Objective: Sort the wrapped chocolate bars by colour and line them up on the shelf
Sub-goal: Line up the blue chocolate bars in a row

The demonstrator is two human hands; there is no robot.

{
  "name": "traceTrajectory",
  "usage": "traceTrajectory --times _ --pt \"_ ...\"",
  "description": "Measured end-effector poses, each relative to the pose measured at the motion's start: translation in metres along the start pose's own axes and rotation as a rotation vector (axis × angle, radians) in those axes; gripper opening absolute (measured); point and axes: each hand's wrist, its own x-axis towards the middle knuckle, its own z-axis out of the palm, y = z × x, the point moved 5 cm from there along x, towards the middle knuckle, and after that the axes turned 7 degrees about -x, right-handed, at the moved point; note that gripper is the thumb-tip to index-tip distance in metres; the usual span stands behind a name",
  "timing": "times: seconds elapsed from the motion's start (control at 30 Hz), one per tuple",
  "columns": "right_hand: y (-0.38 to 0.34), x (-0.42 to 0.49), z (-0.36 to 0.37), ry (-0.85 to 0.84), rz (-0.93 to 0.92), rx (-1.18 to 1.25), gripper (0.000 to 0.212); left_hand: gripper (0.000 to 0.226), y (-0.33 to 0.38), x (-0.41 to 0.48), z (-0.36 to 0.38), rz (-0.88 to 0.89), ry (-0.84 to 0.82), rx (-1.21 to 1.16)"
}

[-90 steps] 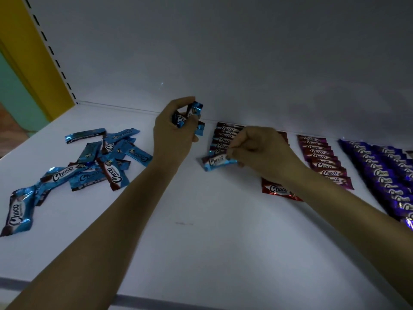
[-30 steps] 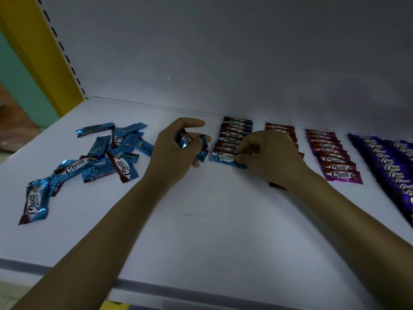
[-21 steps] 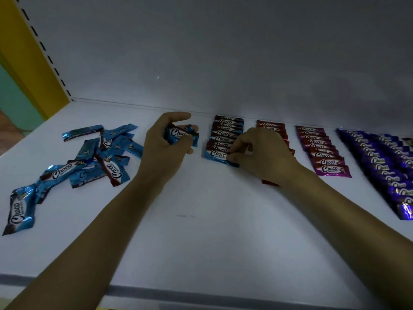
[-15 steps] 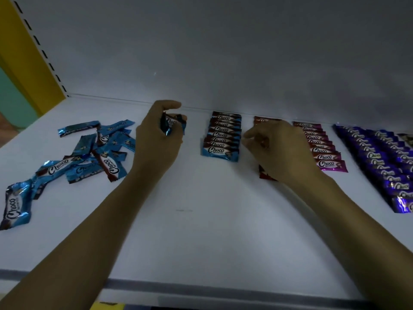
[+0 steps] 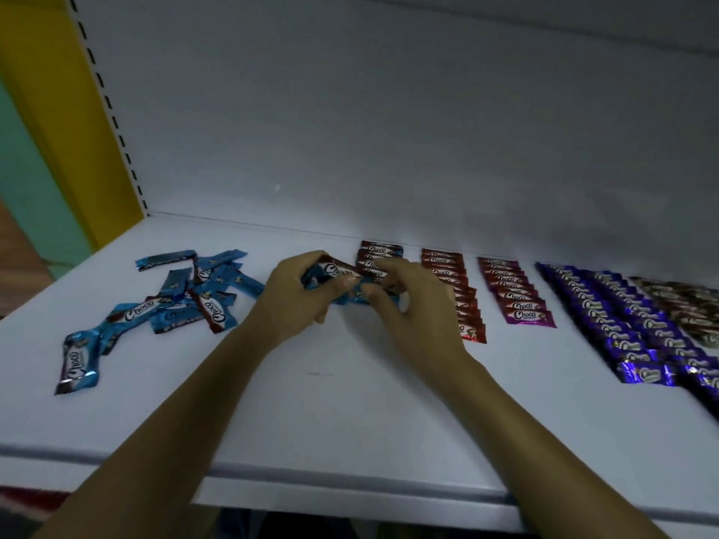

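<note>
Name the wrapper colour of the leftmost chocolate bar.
Leftmost chocolate bar: blue with a brown band; head view.

The shelf [image 5: 350,402] is plain white. At 9 o'clock a heap of bars [image 5: 186,301] is shiny blue, each with a brown band and white "Choco" lettering, and the held bar [image 5: 334,272] at centre looks the same. From 12 towards 3 o'clock come a brown-and-blue row [image 5: 379,250], a red row [image 5: 447,274], a magenta row [image 5: 513,293], purple rows [image 5: 622,324] and a dark brownish row [image 5: 684,301]. At 10 o'clock a yellow panel [image 5: 50,110] stands beside a white strip [image 5: 113,114] dashed with black slots.
</note>
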Motion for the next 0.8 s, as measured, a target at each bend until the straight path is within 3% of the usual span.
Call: traceTrajectory --times 0.1,0.23,0.3,0.37,0.5,0.63,0.8 --pt "0.004 -0.001 0.011 -0.049 0.087 0.294 0.008 0.004 0.001 -0.003 0.001 -0.040 -0.039 -0.055" --pt "0.012 0.007 0.008 -0.035 0.213 0.493 0.017 0.022 -0.003 0.000 0.001 -0.072 -0.027 -0.069" --pt "0.016 0.006 0.005 -0.065 0.229 0.400 0.023 0.037 -0.006 0.001 -0.002 -0.087 0.023 -0.105" --pt "0.019 0.004 0.006 -0.154 0.181 0.117 0.023 0.045 -0.007 0.003 -0.006 -0.135 0.100 -0.165" --pt "0.016 0.008 0.001 -0.311 0.040 -0.398 0.022 0.041 -0.011 0.004 -0.006 -0.170 0.144 -0.179" --pt "0.018 0.021 -0.008 -0.331 0.044 -0.487 0.019 0.020 -0.015 0.005 -0.006 -0.144 0.118 -0.058" --pt "0.021 0.022 0.000 -0.305 0.022 -0.546 0.022 0.019 -0.008 0.007 -0.010 -0.053 0.186 -0.075"
